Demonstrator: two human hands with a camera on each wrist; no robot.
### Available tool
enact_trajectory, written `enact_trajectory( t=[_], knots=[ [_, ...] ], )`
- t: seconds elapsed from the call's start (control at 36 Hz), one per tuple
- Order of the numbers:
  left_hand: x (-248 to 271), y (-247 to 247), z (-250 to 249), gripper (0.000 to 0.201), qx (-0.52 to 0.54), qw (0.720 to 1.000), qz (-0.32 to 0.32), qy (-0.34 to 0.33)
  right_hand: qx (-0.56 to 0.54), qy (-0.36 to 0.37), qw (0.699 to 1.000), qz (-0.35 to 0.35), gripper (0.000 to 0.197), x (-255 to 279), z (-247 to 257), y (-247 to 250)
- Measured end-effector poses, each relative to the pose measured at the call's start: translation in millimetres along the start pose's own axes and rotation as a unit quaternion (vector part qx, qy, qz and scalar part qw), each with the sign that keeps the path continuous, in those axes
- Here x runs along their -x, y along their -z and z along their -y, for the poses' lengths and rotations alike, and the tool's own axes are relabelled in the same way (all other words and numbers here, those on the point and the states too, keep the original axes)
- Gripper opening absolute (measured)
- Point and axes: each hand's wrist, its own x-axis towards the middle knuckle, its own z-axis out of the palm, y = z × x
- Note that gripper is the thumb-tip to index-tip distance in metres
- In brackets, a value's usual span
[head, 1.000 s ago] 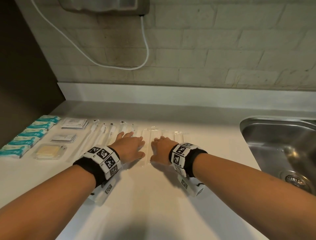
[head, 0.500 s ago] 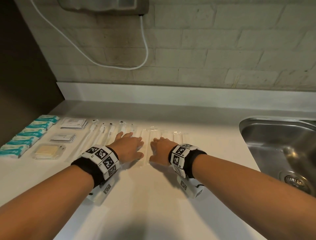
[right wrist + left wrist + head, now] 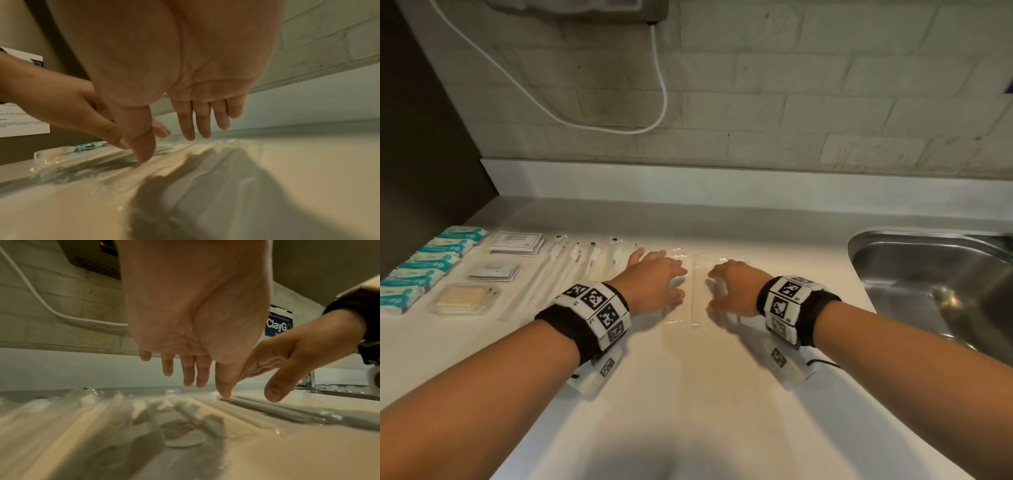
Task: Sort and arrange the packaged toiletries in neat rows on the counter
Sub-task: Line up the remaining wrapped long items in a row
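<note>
Long clear-wrapped packets lie side by side on the white counter. My left hand lies over the packets on the left with fingers straight. In the left wrist view the left hand points down and its thumb tip touches a clear packet. My right hand stands just right of one packet, fingers straight. In the right wrist view the right hand has its thumb on the clear wrap. Neither hand grips anything.
At the left edge a row of teal packets, white sachets, smaller sachets, a clear box and wrapped toothbrushes lie in lines. A steel sink is at the right. A white cable hangs on the wall.
The two hands have drawn slightly apart, and one clear packet now shows in the gap between them. The rows at the left have not moved.
</note>
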Motion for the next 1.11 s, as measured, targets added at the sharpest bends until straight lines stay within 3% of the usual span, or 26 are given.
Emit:
enact_trajectory(
  t=[0.06, 0.14, 0.28, 0.64, 0.72, 0.78, 0.89, 1.0, 1.11],
  knots=[
    [-3.5, -2.9, -9.9, 0.056, -0.017, 1.0, 0.008, -0.016, 0.021, -0.013, 0.999, 0.03, 0.061, 7.5, -8.1, 4.8],
    [-7.8, -4.9, -22.6, 0.063, -0.043, 0.997, 0.041, -0.043, 0.037, -0.024, 0.997, 0.068, 0.044, 16.6, -13.1, 7.5],
    [-9.5, -8.7, -35.7, 0.063, -0.082, 0.992, 0.076, -0.051, 0.029, -0.022, 0.996, 0.087, 0.035, 18.1, -12.4, 4.3],
    [-13.6, -4.2, -38.9, 0.055, -0.069, 0.992, 0.1, -0.035, 0.014, -0.013, 0.997, 0.076, 0.042, 13.1, -8.0, 4.6],
    [-15.3, -3.6, -39.8, 0.051, -0.046, 0.995, 0.081, -0.045, 0.005, -0.014, 0.998, 0.062, 0.054, 15.6, -13.1, 7.0],
    [-17.0, -4.3, -42.0, 0.056, -0.039, 0.995, 0.07, -0.058, 0.015, -0.023, 0.998, 0.055, 0.066, 19.0, -17.3, 10.2],
    [-20.9, -9.7, -51.3, 0.065, -0.079, 0.99, 0.093, -0.072, 0.046, -0.041, 0.996, 0.064, 0.054, 25.2, -26.2, 10.5],
    [-23.8, -10.6, -57.4, 0.069, -0.097, 0.988, 0.1, -0.065, 0.05, -0.052, 0.995, 0.067, 0.071, 28.3, -30.6, 4.2],
    [-22.7, -7.7, -60.5, 0.066, -0.105, 0.986, 0.109, -0.064, 0.044, -0.05, 0.995, 0.073, 0.073, 28.9, -31.8, 3.4]
  ],
)
